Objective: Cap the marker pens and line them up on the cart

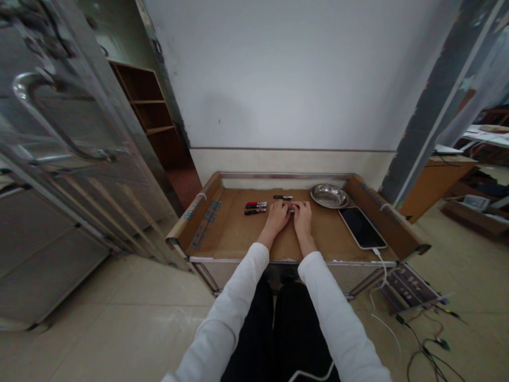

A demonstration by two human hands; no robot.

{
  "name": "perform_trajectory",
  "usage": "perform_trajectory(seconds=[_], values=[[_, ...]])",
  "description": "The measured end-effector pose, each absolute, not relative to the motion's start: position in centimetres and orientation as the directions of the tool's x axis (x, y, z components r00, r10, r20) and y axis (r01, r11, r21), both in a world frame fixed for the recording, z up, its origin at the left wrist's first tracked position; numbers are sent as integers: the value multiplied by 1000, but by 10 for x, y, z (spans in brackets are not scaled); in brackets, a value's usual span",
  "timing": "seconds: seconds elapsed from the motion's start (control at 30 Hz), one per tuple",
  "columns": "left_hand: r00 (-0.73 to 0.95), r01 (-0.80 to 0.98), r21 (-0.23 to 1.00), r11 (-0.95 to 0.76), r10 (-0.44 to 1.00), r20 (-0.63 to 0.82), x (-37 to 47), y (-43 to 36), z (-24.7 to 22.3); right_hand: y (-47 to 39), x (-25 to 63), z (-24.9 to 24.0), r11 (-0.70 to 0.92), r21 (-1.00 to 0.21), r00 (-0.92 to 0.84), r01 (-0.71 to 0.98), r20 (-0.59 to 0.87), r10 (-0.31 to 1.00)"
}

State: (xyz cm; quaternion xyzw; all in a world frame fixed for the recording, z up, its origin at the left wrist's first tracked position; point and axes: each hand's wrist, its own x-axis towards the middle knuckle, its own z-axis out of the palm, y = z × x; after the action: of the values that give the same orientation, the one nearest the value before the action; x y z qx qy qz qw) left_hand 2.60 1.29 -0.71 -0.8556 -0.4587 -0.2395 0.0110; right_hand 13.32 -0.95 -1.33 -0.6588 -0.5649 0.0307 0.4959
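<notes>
Head view: you are resting both hands over the middle of the tabletop, the left hand and right hand almost meeting. A small silvery piece is showing between your fingertips. Your fingers are curling inward, nearly together, probably because so slight a piece needs a two-sided fingertip grip; which hand has hold of it, and how firmly, you cannot tell here.

Left of your left hand, a red tube and a black tube are lying side by side, pointing towards the left and right edges, perhaps for easy reach. Another dark tube is lying alone beyond your hands, towards the far edge. Cardboard sides are rising along the left and right edges, likely stopping loose things from rolling off. The dish is sitting near the far right corner. The phone is lying nearer the near right corner, seemingly so its cable can drop over the near edge.
</notes>
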Motion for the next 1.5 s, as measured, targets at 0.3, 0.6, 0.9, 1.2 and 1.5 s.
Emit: perform_trajectory(seconds=[0.3,0.6,0.9,1.2,1.5], values=[[397,727,340,-596,770,500,19,10,-6,-11,138,-15,137,-717,390,684,517,762],[337,747,380,-545,804,490,14,5,-1,-14,127,-8,350,-670,177,654,586,791],[-8,885,408,-225,869,495,-4,-23,6,-11,124,-15,379,-706,136,599,556,820],[-162,931,366,0,896,413,-9,-29,3,-3,130,-28,189,-585,127,789,455,881],[-159,953,301,27,893,422,-9,-27,7,-5,121,-15,41,-386,138,922,426,894]])
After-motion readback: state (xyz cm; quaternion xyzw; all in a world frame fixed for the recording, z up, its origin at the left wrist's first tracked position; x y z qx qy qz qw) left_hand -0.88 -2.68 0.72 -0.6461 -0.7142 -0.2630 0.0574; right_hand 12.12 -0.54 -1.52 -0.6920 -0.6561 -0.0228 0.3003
